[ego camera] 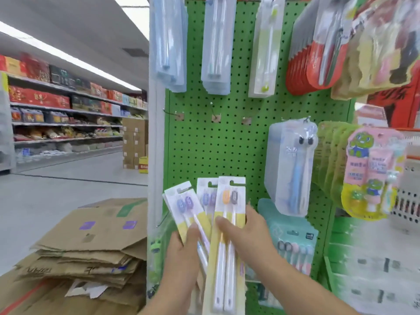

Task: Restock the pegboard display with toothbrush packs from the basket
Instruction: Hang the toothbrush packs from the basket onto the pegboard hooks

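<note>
Yellow toothbrush packs (pixel 227 235) fanned between both hands (thumbs atop).

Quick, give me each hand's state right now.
Left hand: grips the fanned purple toothbrush packs.
Right hand: pinches the orange-and-grey toothbrush pack.

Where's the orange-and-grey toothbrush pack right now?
Head view, low centre: the orange-and-grey toothbrush pack is pinched by the right hand, frontmost of the fanned packs before the green pegboard.
</note>
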